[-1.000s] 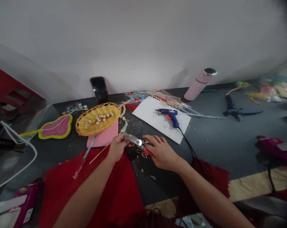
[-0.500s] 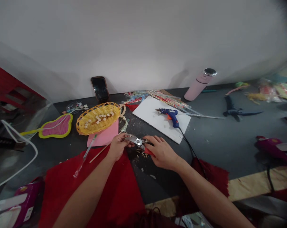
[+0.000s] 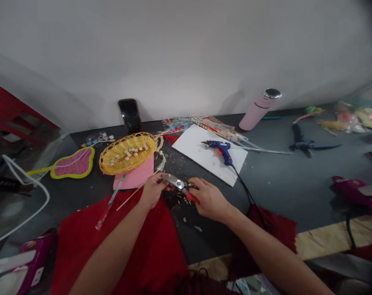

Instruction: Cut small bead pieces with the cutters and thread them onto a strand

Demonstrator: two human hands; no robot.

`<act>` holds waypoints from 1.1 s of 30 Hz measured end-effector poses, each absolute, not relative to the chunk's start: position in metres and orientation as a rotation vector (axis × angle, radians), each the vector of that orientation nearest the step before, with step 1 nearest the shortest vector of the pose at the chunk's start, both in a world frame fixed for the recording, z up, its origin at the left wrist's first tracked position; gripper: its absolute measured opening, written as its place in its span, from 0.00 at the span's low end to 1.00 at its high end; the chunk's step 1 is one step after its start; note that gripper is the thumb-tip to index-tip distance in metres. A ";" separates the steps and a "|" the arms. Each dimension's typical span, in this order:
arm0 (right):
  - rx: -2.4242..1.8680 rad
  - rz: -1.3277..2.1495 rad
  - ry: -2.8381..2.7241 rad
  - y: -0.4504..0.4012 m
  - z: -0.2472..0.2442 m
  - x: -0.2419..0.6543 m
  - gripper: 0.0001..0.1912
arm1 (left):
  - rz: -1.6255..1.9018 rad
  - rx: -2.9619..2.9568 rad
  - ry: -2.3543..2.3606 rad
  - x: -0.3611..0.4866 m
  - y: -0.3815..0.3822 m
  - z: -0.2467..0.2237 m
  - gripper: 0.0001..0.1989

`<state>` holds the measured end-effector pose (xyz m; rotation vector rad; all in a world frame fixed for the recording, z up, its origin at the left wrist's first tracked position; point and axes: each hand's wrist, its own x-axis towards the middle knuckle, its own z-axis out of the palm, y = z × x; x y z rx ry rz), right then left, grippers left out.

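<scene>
My right hand [image 3: 208,198] is wrapped round the handles of a pair of shears [image 3: 174,180], and a bit of red handle shows below the fingers. The silver blades point left to my left hand [image 3: 154,189], whose fingers are pinched together right at them. A thin wooden stick [image 3: 128,198] slants up from the red cloth [image 3: 156,241] into my left hand; its far end is hidden by fingers and blades. Small pale cut bits [image 3: 184,200] lie on the dark table beneath the shears.
Behind my left hand, a yellow basket [image 3: 103,167] with small cream pieces overlaps pink paper [image 3: 139,179]. A blue glue gun [image 3: 222,150] lies on a white board [image 3: 188,141], its cord trailing right of my hand. A pink bottle [image 3: 255,112] and a phone [image 3: 129,116] stand near the wall.
My right hand's fingers have drawn in slightly on the shears' handles. The left hand and the stick stay almost where they were.
</scene>
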<state>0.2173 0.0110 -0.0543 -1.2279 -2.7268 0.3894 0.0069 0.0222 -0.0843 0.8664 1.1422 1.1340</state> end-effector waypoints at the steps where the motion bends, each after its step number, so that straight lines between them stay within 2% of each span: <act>1: -1.246 0.363 -2.725 0.012 -0.054 0.218 0.13 | 1.137 0.857 1.128 0.007 0.022 -0.084 0.08; 6: -1.386 0.170 -2.685 0.017 -0.050 0.225 0.17 | 1.196 0.840 1.093 0.008 0.023 -0.078 0.15; 9: -1.439 0.070 -2.667 0.019 -0.046 0.228 0.17 | 1.370 1.017 1.251 0.004 0.021 -0.072 0.14; 12: -1.435 0.006 -2.665 0.018 -0.043 0.228 0.18 | 1.423 1.432 1.448 -0.002 0.020 -0.064 0.11; 16: -1.403 -0.060 -2.664 0.014 -0.040 0.227 0.17 | 1.210 2.050 1.563 -0.004 0.024 -0.054 0.11; 19: -1.390 -0.088 -2.652 0.011 -0.036 0.226 0.16 | 1.045 2.298 1.632 0.002 0.030 -0.049 0.11; 29: -1.328 -0.154 -2.637 0.004 -0.035 0.230 0.12 | 0.837 2.515 1.661 0.020 0.042 -0.035 0.06; 33: -1.323 -0.172 -2.619 0.002 -0.042 0.231 0.12 | 0.761 2.637 1.625 0.018 0.041 -0.038 0.07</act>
